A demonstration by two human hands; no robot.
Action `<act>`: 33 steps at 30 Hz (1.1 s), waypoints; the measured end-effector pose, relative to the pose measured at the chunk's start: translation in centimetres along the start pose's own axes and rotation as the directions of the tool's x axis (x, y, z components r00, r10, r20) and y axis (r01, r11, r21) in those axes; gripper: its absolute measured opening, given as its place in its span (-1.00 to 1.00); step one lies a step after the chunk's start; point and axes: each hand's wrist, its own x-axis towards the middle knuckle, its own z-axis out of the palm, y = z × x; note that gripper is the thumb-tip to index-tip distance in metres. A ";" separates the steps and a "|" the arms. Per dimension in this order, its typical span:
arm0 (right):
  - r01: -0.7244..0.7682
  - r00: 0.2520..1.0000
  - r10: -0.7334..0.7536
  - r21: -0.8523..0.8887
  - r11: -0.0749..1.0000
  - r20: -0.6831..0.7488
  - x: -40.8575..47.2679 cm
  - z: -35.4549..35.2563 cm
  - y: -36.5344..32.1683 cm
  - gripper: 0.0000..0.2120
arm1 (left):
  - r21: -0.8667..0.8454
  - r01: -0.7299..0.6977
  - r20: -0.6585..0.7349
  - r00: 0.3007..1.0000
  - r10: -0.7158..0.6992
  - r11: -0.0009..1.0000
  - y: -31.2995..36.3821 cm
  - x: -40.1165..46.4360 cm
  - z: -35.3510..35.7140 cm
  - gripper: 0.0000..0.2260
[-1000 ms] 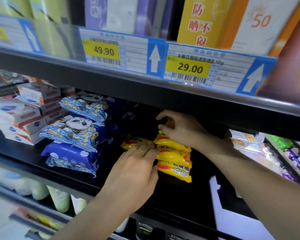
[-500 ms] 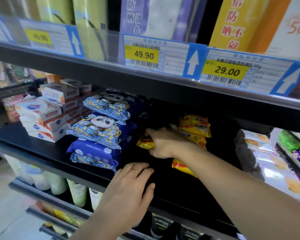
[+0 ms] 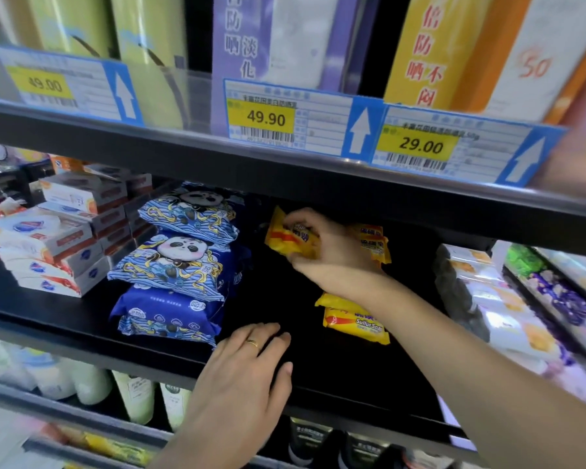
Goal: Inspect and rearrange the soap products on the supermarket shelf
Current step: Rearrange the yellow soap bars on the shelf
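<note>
Right hand lifting a yellow soap bar at frame centre.

The right hand (image 3: 332, 252) pinches a yellow sulfur soap bar (image 3: 286, 236), tilted, above the black shelf (image 3: 335, 367); the left hand (image 3: 247, 370) rests flat, fingers together, at the shelf's front edge.

Across the middle of the frame runs a black shelf board (image 3: 65, 319), dark and matte, its front lip catching a thin gleam. Above it, slanting from upper left down to the right, sits the edge of the next black shelf (image 3: 183, 154), fronted by a clear plastic strip of price labels (image 3: 288, 118) in blue, white and yellow. Lower left, a further shelf rail (image 3: 31, 406) shows, blurred. Light is bright and even on the upper shelf, while the recess beneath lies in deep shadow.
</note>
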 end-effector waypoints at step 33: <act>-0.031 0.959 0.022 -0.026 0.999 -0.284 -17.9 -2.2 3.8 -0.77 | -0.197 -0.126 -0.019 0.992 0.124 0.972 6.7 2.3 -2.0 -0.65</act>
